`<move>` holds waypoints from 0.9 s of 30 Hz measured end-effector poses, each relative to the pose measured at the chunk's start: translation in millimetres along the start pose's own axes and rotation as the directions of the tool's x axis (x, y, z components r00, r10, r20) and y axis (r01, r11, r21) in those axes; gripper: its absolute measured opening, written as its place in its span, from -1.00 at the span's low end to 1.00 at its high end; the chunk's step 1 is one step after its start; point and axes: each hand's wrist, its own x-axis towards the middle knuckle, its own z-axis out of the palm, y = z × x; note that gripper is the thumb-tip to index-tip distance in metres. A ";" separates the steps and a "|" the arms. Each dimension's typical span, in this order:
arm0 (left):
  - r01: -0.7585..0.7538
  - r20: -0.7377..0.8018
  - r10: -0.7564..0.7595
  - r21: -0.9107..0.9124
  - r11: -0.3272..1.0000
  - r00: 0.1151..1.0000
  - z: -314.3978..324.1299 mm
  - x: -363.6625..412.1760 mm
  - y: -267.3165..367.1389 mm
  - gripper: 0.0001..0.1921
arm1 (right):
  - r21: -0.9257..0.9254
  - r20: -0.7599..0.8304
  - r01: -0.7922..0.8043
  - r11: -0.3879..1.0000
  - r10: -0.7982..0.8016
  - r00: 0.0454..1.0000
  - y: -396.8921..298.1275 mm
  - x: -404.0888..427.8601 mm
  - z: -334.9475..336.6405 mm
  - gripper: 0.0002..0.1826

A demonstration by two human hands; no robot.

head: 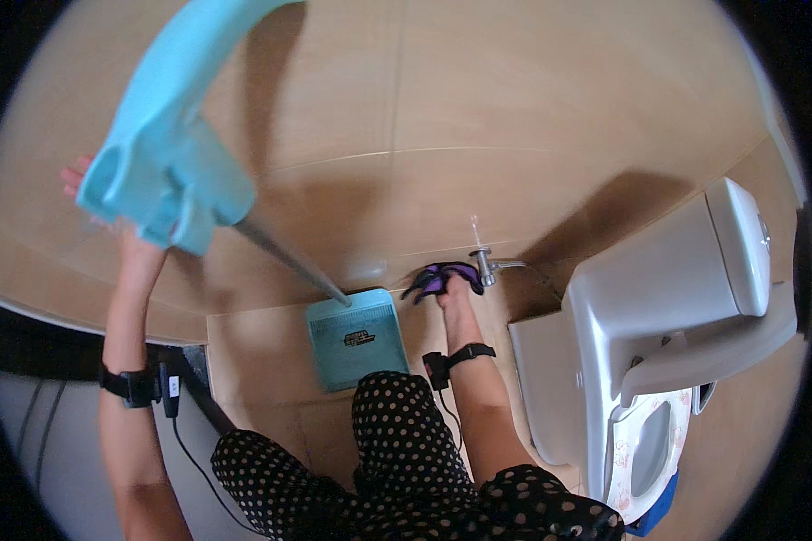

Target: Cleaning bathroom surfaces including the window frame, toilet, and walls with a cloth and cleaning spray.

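Observation:
A purple and black cloth (434,277) is bunched under my right hand (455,288), low by the foot of the tiled wall and just left of a metal angle valve (485,266). My left hand (76,178) is up at the left, mostly hidden behind the light blue upper handle (169,155) of a long-handled dustpan. Its fingertips show past the handle's left side; whether they grip it is not visible. The grey pole (291,262) runs down to the blue dustpan pan (358,345), which lies on the floor against the wall.
A white toilet (602,324) stands at the right, with its tank lid (744,247) on and a patterned seat cover (622,460). A flexible hose (514,264) leaves the valve toward it. My knees in dotted trousers (399,419) are close behind the dustpan. A grey panel (61,433) is at lower left.

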 end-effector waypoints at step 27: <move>0.194 0.014 -0.196 0.085 0.977 0.981 -61.9 -8.1 120.6 0.16 | -0.147 0.307 -0.057 0.987 0.100 0.947 -216.9 -292.8 189.1 -0.53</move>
